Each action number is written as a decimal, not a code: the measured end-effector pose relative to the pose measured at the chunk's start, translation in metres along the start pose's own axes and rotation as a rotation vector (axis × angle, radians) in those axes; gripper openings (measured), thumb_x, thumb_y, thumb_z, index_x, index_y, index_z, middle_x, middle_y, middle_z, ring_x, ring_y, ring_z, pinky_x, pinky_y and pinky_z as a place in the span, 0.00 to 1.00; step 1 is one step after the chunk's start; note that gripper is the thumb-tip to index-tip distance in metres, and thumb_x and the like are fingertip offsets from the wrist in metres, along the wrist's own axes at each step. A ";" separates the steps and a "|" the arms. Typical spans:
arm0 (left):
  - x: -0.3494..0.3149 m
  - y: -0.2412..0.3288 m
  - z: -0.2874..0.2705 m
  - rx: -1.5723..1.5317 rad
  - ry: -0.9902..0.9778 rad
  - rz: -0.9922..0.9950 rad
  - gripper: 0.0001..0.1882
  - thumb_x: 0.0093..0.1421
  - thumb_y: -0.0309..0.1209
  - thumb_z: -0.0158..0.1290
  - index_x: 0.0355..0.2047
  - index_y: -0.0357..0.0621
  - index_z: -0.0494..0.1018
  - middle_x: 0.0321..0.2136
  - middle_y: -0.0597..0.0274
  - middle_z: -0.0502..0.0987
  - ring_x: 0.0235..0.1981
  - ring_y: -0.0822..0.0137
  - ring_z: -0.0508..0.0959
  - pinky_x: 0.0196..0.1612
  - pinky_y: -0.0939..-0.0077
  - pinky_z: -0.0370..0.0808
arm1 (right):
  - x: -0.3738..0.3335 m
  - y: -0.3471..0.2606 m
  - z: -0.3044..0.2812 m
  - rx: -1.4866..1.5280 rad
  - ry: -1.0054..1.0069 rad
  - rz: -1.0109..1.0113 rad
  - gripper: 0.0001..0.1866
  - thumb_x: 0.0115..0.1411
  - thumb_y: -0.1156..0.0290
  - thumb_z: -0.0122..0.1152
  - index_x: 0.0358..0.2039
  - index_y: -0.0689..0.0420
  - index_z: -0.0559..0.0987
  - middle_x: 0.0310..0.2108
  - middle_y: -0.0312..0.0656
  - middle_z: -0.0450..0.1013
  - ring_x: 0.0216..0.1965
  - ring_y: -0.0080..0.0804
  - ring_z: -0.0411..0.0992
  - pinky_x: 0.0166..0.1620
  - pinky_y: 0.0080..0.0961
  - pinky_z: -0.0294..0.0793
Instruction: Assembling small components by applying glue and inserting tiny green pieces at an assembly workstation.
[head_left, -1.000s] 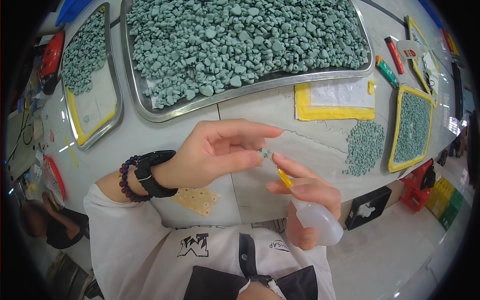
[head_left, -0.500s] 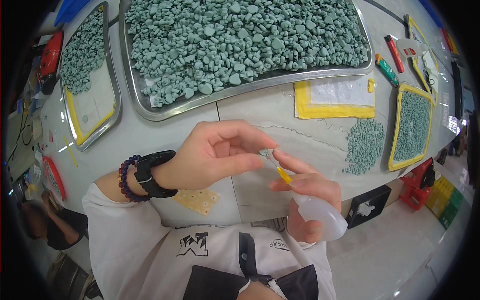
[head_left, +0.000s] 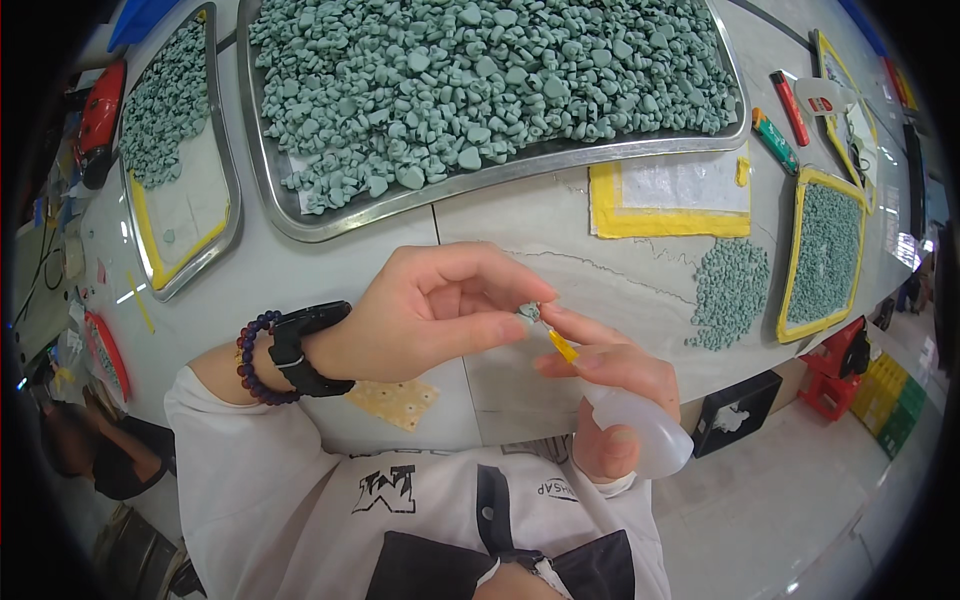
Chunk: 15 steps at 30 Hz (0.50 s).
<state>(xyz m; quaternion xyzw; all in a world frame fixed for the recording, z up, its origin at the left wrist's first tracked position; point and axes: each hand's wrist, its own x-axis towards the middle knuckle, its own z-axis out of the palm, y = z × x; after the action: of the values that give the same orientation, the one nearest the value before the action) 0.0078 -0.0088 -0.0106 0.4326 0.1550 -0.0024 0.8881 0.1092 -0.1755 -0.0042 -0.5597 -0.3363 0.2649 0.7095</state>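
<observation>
Item: small green piece (head_left: pixel 529 312), pinched in my left fingers (head_left: pixel 490 331) above the table (head_left: pixel 530 215). Item: squeeze bottle (head_left: pixel 658 438), gripped in my right fingers (head_left: pixel 640 372), yellow nozzle (head_left: pixel 562 346) aimed at the piece; contact unclear. Step, I judge: nozzle to piece. Next calls for: steady alignment.

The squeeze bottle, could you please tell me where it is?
In the head view, the squeeze bottle is lower right of centre, held in the right hand, its yellow tip pointing toward the left hand.
</observation>
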 end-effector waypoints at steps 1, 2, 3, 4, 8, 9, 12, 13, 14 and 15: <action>0.000 0.000 0.000 0.004 -0.001 0.003 0.15 0.54 0.13 0.50 0.43 0.32 0.70 0.40 0.56 0.70 0.43 0.69 0.72 0.45 0.77 0.71 | 0.000 0.000 0.000 -0.007 0.000 -0.006 0.25 0.59 0.55 0.50 0.37 0.69 0.70 0.23 0.55 0.74 0.40 0.60 0.73 0.39 0.42 0.75; 0.000 0.000 0.000 0.003 -0.001 0.003 0.15 0.54 0.13 0.50 0.43 0.32 0.70 0.40 0.56 0.70 0.43 0.69 0.72 0.45 0.77 0.71 | 0.000 0.000 0.000 -0.014 -0.001 -0.011 0.24 0.60 0.55 0.50 0.37 0.69 0.70 0.23 0.55 0.74 0.39 0.60 0.73 0.39 0.42 0.75; 0.000 0.000 0.000 0.005 -0.003 0.000 0.15 0.54 0.13 0.50 0.43 0.32 0.70 0.40 0.56 0.70 0.42 0.69 0.72 0.45 0.77 0.71 | 0.000 0.001 0.000 -0.020 -0.001 -0.017 0.24 0.60 0.55 0.50 0.37 0.69 0.70 0.23 0.55 0.74 0.39 0.60 0.73 0.39 0.42 0.75; 0.000 0.000 0.000 0.008 -0.004 -0.002 0.15 0.54 0.13 0.50 0.44 0.32 0.70 0.40 0.56 0.70 0.42 0.69 0.72 0.45 0.77 0.71 | 0.000 0.000 0.000 -0.020 -0.001 -0.017 0.24 0.60 0.55 0.50 0.37 0.69 0.70 0.23 0.55 0.74 0.39 0.60 0.73 0.39 0.42 0.75; -0.001 0.001 0.000 0.000 -0.002 -0.012 0.15 0.54 0.14 0.50 0.44 0.32 0.70 0.40 0.56 0.70 0.42 0.70 0.72 0.45 0.77 0.71 | -0.003 -0.004 -0.002 -0.088 -0.057 0.092 0.30 0.57 0.40 0.48 0.37 0.60 0.68 0.37 0.56 0.71 0.44 0.55 0.71 0.32 0.34 0.79; 0.000 0.001 0.001 -0.006 -0.001 -0.016 0.15 0.54 0.14 0.50 0.44 0.32 0.70 0.40 0.56 0.70 0.42 0.70 0.72 0.45 0.77 0.71 | -0.003 -0.004 -0.002 -0.089 -0.060 0.086 0.30 0.57 0.40 0.48 0.37 0.60 0.68 0.36 0.55 0.71 0.44 0.55 0.71 0.32 0.34 0.79; 0.000 0.001 0.001 -0.001 -0.003 -0.014 0.15 0.54 0.14 0.50 0.44 0.32 0.70 0.40 0.57 0.70 0.42 0.70 0.72 0.45 0.77 0.70 | -0.003 -0.004 -0.003 -0.091 -0.068 0.074 0.30 0.57 0.40 0.48 0.37 0.60 0.68 0.35 0.52 0.71 0.44 0.55 0.71 0.32 0.35 0.79; 0.000 0.001 0.001 0.001 -0.003 -0.013 0.15 0.54 0.14 0.50 0.44 0.32 0.70 0.40 0.57 0.70 0.42 0.71 0.72 0.45 0.77 0.70 | -0.003 -0.004 -0.003 -0.085 -0.069 0.074 0.30 0.57 0.41 0.48 0.37 0.60 0.68 0.35 0.52 0.71 0.44 0.55 0.71 0.32 0.35 0.79; 0.000 0.002 0.001 0.001 -0.003 -0.013 0.15 0.54 0.14 0.50 0.44 0.32 0.70 0.40 0.57 0.70 0.42 0.71 0.72 0.45 0.77 0.70 | -0.004 -0.004 -0.003 -0.080 -0.069 0.074 0.30 0.57 0.41 0.48 0.37 0.60 0.68 0.35 0.51 0.71 0.44 0.55 0.71 0.32 0.35 0.79; 0.000 0.002 0.001 -0.001 -0.004 -0.017 0.15 0.54 0.14 0.50 0.44 0.32 0.70 0.40 0.57 0.70 0.42 0.70 0.72 0.45 0.77 0.70 | -0.004 -0.004 -0.003 -0.074 -0.070 0.075 0.30 0.57 0.41 0.48 0.37 0.60 0.68 0.34 0.50 0.71 0.44 0.55 0.71 0.32 0.35 0.79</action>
<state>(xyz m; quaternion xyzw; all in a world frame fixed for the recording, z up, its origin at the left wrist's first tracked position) 0.0079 -0.0083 -0.0087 0.4310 0.1570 -0.0108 0.8885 0.1090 -0.1812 -0.0020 -0.5883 -0.3494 0.2980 0.6656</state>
